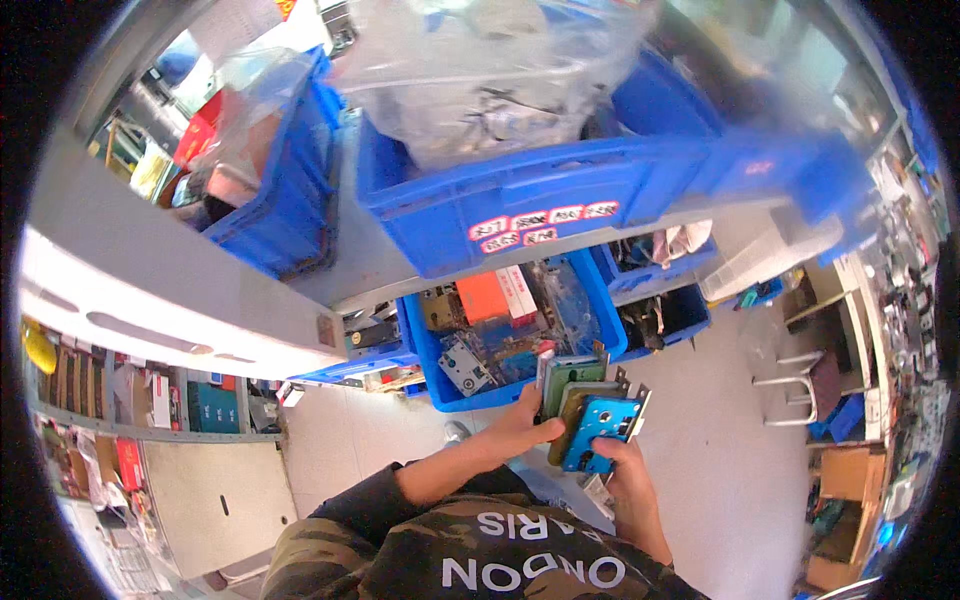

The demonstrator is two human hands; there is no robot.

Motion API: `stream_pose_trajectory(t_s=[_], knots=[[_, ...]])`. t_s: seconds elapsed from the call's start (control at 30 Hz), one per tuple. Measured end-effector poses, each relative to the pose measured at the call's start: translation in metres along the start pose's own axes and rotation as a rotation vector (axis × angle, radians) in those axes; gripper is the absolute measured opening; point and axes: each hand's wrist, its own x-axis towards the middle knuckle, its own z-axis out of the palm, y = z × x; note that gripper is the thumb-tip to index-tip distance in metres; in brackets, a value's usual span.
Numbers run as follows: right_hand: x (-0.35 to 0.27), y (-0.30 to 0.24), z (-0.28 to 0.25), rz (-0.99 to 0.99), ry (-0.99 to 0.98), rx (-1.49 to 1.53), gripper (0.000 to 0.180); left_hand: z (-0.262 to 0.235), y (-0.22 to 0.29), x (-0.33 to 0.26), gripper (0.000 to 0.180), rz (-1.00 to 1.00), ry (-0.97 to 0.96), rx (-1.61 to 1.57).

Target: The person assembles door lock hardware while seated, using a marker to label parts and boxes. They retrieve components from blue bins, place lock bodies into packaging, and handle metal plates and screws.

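Note:
A stack of flat lock cases is held in front of my body, over the near edge of a blue bin (432,375). My left hand (522,428) is closed around the left side of the stack, by a green lock case (576,384). My right hand (622,462) grips a bright blue lock case (606,425) at the right, its thumb on the flat face. Between these sits an olive-brown lock case (567,430), partly covered. Inside the bin lie a silver lock case (466,366), an orange box (482,297) and clear plastic packets.
Above the bin, a shelf carries a large blue crate (430,220) with plastic-wrapped goods and another blue crate (285,190). A white post (180,290) crosses at left, above a cabinet (215,505). Smaller blue bins (685,318) and a stool (822,385) are at right.

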Motion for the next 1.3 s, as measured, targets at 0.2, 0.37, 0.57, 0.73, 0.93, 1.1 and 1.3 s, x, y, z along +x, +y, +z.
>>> stream_pose_trajectory(t_s=[0.2, 0.37, 0.57, 0.73, 0.93, 1.1, 1.3], knots=[[-0.009, -0.016, 0.065, -0.056, 0.044, -0.275, 0.055, 0.002, -0.002, -0.014, 0.085, -0.036, 0.066, -0.206], [-0.014, -0.013, 0.096, -0.316, -0.062, -0.437, 0.081, 0.009, 0.009, -0.032, 0.083, -0.017, 0.088, -0.459], [-0.010, -0.047, 0.110, -0.201, -0.270, -0.663, 0.095, -0.012, 0.012, -0.046, 0.069, -0.135, 0.004, -0.943], [0.014, -0.167, 0.103, -0.586, -0.730, -0.927, 0.073, -0.018, 0.002, -0.028, 0.079, 0.472, -0.070, -0.934], [0.072, -0.343, 0.102, -1.084, -0.617, -1.062, 0.043, 0.007, 0.002, -0.013, 0.064, 0.891, 0.172, -1.159], [0.172, -0.409, 0.157, -1.355, -0.917, -1.490, 0.036, 0.058, 0.001, -0.022, 0.059, 1.132, 0.441, -1.133], [0.290, -0.386, 0.244, -1.879, -0.792, -2.066, 0.073, 0.090, -0.006, -0.026, 0.062, 1.238, 0.598, -1.079]])
